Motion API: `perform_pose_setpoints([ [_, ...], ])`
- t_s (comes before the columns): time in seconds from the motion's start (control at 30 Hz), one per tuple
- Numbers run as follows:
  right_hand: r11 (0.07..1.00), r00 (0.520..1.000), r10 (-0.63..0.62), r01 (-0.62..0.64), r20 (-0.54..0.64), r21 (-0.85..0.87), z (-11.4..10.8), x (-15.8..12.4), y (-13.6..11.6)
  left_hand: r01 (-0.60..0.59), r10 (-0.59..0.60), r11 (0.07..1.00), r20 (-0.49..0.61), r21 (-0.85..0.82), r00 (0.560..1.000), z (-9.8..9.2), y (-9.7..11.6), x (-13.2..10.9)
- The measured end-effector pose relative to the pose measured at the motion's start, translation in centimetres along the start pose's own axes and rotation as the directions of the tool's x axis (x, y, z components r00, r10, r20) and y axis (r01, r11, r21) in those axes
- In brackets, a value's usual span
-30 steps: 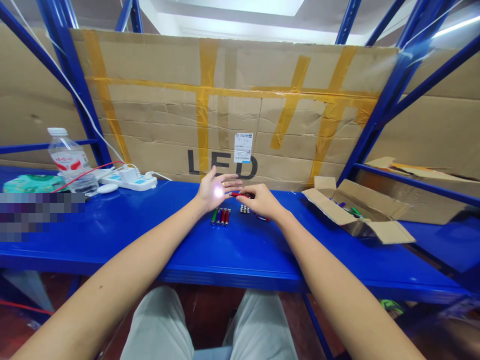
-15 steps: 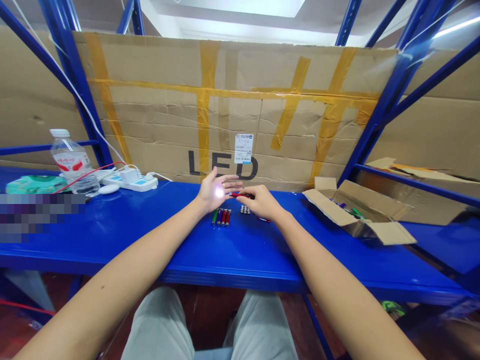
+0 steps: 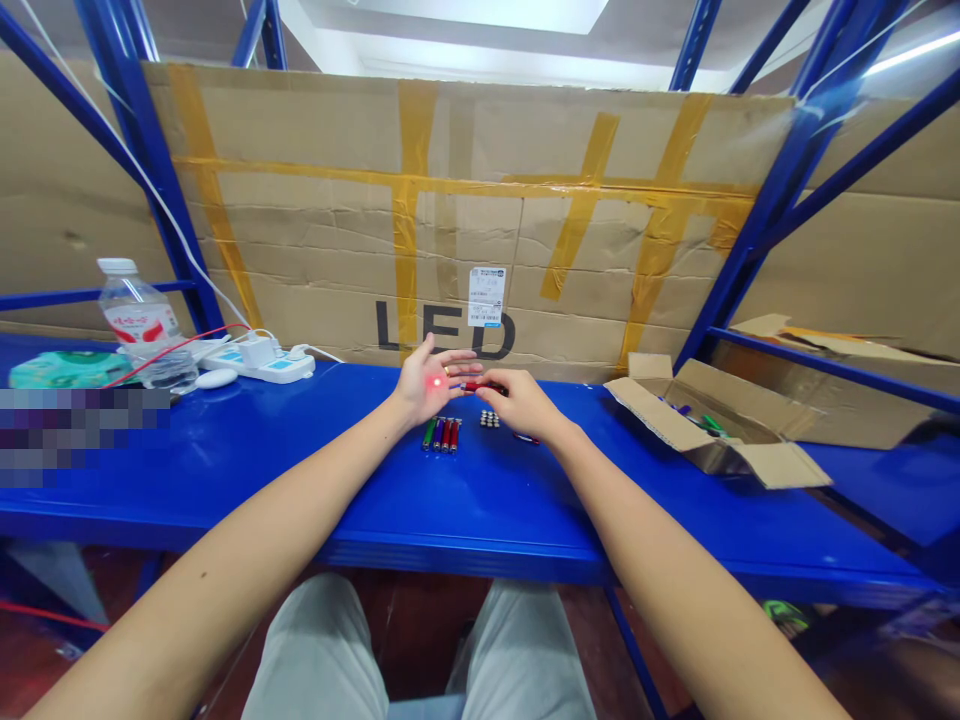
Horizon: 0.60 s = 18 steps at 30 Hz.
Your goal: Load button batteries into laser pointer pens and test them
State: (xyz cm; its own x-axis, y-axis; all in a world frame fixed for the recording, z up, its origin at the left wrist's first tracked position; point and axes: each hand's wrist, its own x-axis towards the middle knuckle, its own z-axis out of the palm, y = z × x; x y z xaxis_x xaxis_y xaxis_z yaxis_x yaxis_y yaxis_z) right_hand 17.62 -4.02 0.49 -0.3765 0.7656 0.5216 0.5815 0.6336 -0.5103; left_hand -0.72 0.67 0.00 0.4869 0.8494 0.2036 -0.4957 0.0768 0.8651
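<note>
My right hand (image 3: 523, 401) is closed around a small red pen-shaped light (image 3: 474, 387), whose tip points left at my other palm. My left hand (image 3: 431, 380) is held up open, fingers spread, palm facing the light, and a small red dot glows on that palm. Below my hands, on the blue shelf (image 3: 300, 480), lies a short row of green, purple and red pen lights (image 3: 442, 434) side by side. A cluster of small button batteries (image 3: 490, 419) sits just right of them, under my right hand.
An open cardboard box (image 3: 712, 425) with coloured pen lights lies at the right. At the left stand a water bottle (image 3: 142, 320), a white power strip (image 3: 259, 360) with cables and a green packet (image 3: 64, 368). A taped cardboard sheet marked LED (image 3: 450, 220) backs the shelf.
The spot on my left palm has changed from bright white to a small red dot. Both hands have stayed in place.
</note>
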Motion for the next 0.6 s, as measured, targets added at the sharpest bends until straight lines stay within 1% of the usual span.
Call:
perform_pose_setpoints([
  [0.13, 1.000, 1.000, -0.001, 0.001, -0.012, 0.009, 0.02, -0.04, 0.04, -0.015, 0.015, 1.000, 0.013, 0.023, 1.000, -0.32, -0.11, 0.22],
  [0.27, 1.000, 1.000, -0.003, 0.003, 0.026, -0.013, 0.01, -0.01, 0.16, -0.027, 0.028, 0.999, -0.029, 0.031, 0.999, -0.30, -0.17, 0.29],
  [0.5, 1.000, 1.000, 0.011, -0.012, 0.011, 0.010, -0.17, 0.08, 0.33, -0.045, 0.047, 0.998, -0.060, 0.035, 0.997, 0.03, -0.11, 0.18],
  [0.6, 1.000, 1.000, -0.004, 0.004, -0.019, 0.016, -0.17, 0.06, 0.31, -0.044, 0.045, 0.999, -0.056, 0.029, 0.997, 0.07, -0.12, 0.20],
])
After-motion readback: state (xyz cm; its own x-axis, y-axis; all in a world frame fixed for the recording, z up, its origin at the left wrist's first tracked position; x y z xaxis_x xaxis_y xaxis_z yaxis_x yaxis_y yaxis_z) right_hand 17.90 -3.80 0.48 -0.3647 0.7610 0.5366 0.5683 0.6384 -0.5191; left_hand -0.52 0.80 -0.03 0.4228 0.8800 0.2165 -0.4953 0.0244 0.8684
